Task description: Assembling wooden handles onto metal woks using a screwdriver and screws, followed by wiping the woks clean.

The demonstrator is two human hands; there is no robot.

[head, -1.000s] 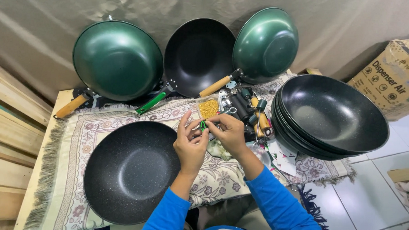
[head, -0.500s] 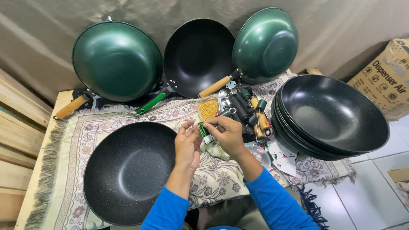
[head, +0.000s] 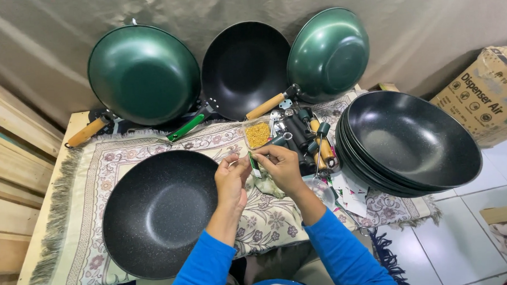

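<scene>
Since the earlier frame the left hand has drifted slightly left, away from the right hand. The right hand's fingers pinch a small green piece at frame centre; the left fingers close on something tiny, beside the black speckled wok.

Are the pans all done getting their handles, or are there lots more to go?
Three pans leaning on the back wall already have handles. Right now the left hand and right hand pinch something small above the cloth, too small to tell what. The speckled black pan beside them shows no handle, and neither does the stack of black pans. Loose handles lie waiting, so plenty seems left.
</scene>
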